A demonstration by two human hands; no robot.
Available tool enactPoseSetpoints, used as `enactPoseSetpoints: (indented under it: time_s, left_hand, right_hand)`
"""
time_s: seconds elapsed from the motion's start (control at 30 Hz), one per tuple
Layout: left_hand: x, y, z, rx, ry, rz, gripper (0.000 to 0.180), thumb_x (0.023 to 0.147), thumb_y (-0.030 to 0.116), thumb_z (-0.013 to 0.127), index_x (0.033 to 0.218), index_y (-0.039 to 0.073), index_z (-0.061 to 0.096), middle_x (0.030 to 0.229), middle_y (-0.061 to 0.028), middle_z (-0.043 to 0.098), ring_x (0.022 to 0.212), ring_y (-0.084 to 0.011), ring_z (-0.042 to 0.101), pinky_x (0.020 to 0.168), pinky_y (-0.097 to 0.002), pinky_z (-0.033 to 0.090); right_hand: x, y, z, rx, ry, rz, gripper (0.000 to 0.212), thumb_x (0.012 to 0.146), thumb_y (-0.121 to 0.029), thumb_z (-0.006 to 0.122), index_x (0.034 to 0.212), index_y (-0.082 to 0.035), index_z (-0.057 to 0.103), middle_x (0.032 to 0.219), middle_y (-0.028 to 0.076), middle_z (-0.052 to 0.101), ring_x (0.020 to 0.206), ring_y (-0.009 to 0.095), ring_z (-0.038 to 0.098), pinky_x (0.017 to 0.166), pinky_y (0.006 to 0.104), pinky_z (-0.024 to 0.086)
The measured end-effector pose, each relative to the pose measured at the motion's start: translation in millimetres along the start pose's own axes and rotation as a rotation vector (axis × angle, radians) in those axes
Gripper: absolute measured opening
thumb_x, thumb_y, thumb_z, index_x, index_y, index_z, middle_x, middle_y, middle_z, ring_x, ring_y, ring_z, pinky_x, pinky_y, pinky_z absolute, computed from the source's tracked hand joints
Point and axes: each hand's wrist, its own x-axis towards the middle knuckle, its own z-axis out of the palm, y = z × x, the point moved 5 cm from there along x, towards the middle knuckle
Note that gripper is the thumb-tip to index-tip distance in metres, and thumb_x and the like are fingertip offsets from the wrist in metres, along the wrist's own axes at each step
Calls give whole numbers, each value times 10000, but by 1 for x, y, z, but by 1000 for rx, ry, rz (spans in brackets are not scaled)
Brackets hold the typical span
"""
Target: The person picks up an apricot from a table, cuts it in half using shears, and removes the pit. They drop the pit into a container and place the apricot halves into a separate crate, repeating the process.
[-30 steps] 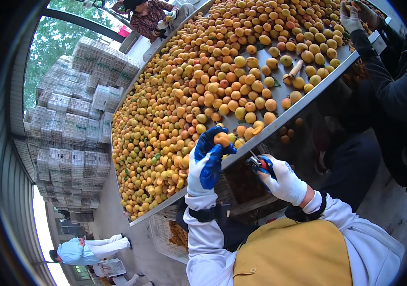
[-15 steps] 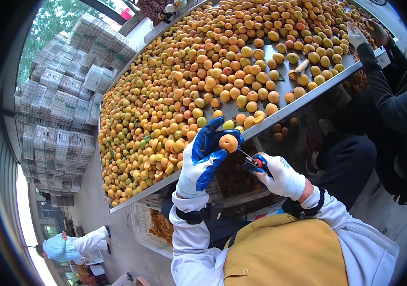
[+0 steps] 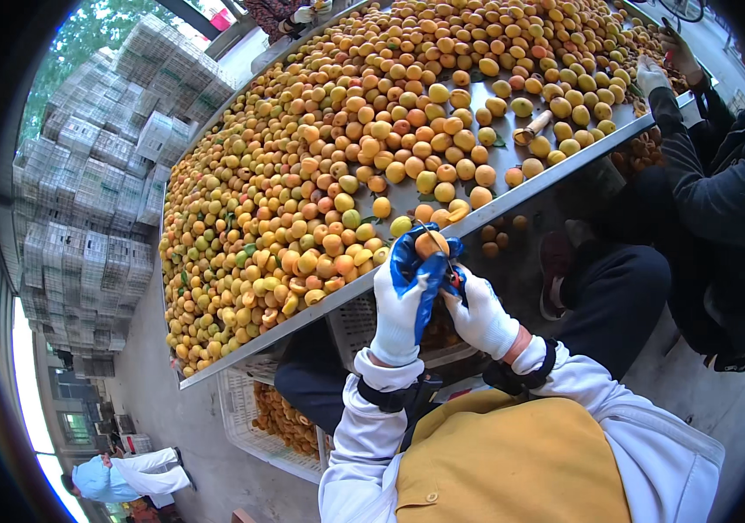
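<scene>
At the left of the frame, pale crates [image 3: 85, 209] are stacked high in columns, probably so that many fit on little floor. In the lower left, 1 person in a light blue top [image 3: 100, 481] is well apart from me. Right of there, below the table, a white crate [image 3: 234, 420] holds orange fruit [image 3: 281, 423]; it sits close by me, likely to be within easy reach. The broad pile of apricots [image 3: 285, 209] fills the upper middle, and the table's metal rim [image 3: 302, 316] runs along my side, which I take to keep loose fruit from rolling off.

At the centre, near that rim, my left hand [image 3: 409, 292] grasps 1 apricot [image 3: 431, 245], its blue-coated fingers [image 3: 404, 254] curled round it; the coating presumably gives grip on round, smooth skin. Just right of it, my right hand [image 3: 481, 315] is closed on a small tool [image 3: 455, 277], partly red and mostly hidden, its thin blade [image 3: 425, 227] across the fruit. My 2 hands meet, it seems, so that the left steadies the fruit against the blade.

In the upper right, a light brown stick-like object [image 3: 534, 128] lies among the apricots; why, I cannot tell. At the far right, a co-worker in dark clothes [image 3: 721, 192] reaches over the table.
</scene>
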Motion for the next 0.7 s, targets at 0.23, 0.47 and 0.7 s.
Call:
enactPoseSetpoints:
  time_s: [0.23,0.47,0.7]
  left_hand:
    - [-4,-17,-21,-18,93,-203,296,1012,252,589,1104,-26,631,963,-139,709,840,-185,707,736,-289,573]
    - [-6,1,-5,76,-51,10,307,1018,232,544,1135,-38,630,991,-128,703,922,-213,696,824,-289,555]
    - [-8,-10,-23,619,56,205,333,930,103,661,1214,-40,564,1076,-166,674,942,-274,682,860,-346,532]
  right_hand:
    - [-9,28,25,483,-233,277,204,1048,-220,518,1059,-38,609,837,46,640,661,130,565,591,323,481]
    - [-12,14,27,898,-144,464,187,1052,-241,521,1057,-86,625,806,-44,561,655,48,503,560,209,407]
    - [8,0,-28,492,130,248,212,1018,-174,571,1141,-13,633,796,-15,608,684,54,525,598,224,436]
